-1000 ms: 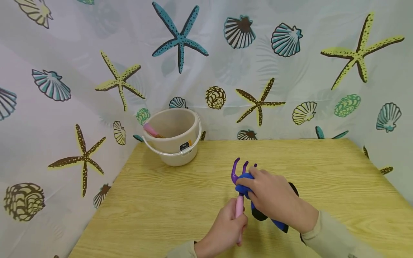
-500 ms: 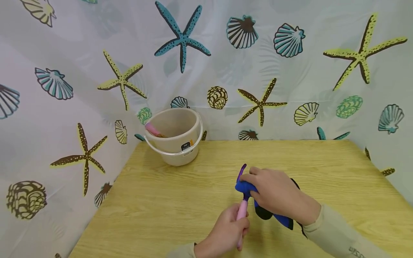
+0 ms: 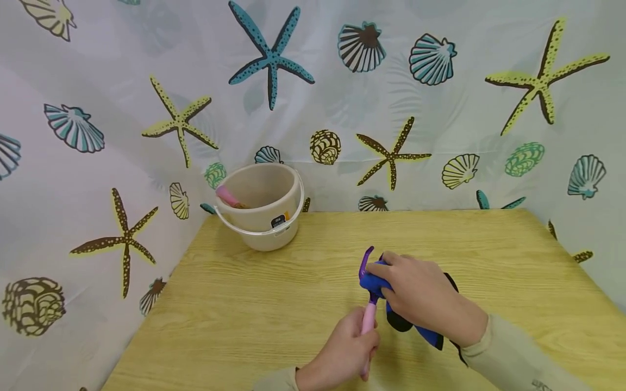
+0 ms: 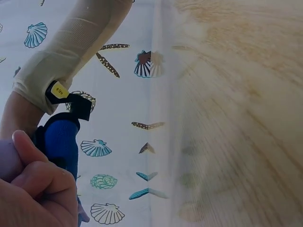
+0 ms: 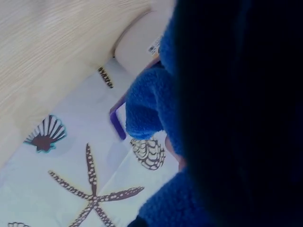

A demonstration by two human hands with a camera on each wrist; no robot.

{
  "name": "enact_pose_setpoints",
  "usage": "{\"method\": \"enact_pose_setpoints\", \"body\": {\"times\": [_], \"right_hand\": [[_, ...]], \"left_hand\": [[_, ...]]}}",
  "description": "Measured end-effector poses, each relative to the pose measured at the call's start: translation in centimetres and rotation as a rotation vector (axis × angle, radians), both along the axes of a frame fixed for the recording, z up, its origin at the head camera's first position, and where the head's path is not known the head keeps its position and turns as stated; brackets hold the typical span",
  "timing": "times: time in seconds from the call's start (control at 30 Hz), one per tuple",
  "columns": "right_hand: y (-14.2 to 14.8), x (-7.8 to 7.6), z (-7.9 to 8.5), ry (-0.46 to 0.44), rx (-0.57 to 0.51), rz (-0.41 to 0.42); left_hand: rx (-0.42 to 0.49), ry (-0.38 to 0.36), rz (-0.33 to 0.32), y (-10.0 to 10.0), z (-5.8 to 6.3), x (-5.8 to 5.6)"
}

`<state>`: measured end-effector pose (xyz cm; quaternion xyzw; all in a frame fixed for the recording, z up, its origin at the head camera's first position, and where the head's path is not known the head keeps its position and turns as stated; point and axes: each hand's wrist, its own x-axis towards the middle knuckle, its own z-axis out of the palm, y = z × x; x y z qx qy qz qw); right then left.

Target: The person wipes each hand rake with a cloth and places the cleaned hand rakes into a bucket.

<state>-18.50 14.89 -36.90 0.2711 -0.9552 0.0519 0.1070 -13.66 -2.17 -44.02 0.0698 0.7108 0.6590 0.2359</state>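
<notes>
In the head view my left hand (image 3: 344,345) grips the pink handle of a small purple hand rake (image 3: 369,315), its tines pointing away from me. My right hand (image 3: 423,290) pinches a blue cloth (image 3: 375,283) with black edging around the rake's head. One curved purple tine stands out past the cloth; the others are mostly covered. Loose folds of the cloth hang below the right palm. Curled left fingers (image 4: 45,189) show in the left wrist view, with the cloth behind them. Blue fabric and its dark edge fill much of the right wrist view, beside a purple tine (image 5: 117,124).
A beige bucket (image 3: 288,217) with a clear handle stands at the table's back left. Something with a pink handle (image 3: 227,195) leans inside it. Behind the wood-grain table (image 3: 235,293) hangs a sheet (image 3: 313,103) printed with shells and starfish.
One second ago several tines showed above the cloth; now mainly one does. The rake has turned a little in the left hand, and the cloth has moved over its head with the right hand.
</notes>
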Motion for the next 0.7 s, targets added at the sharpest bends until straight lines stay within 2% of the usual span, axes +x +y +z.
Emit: {"method": "enact_pose_setpoints", "body": {"times": [0.17, 0.3, 0.47, 0.7], "right_hand": [[-1.0, -0.3, 0.2, 0.048, 0.004, 0.026], [-0.5, 0.3, 0.4, 0.006, 0.053, 0.005], [0.6, 1.1, 0.4, -0.049, 0.11, -0.066], [0.3, 1.1, 0.0, 0.036, 0.066, -0.083]], "left_hand": [[0.01, -0.028, 0.016, -0.1, 0.3, 0.1], [0.047, -0.039, 0.05, -0.2, 0.4, 0.1], [0.055, -0.025, 0.084, -0.3, 0.4, 0.0], [0.065, -0.006, 0.057, -0.2, 0.3, -0.1]]}}
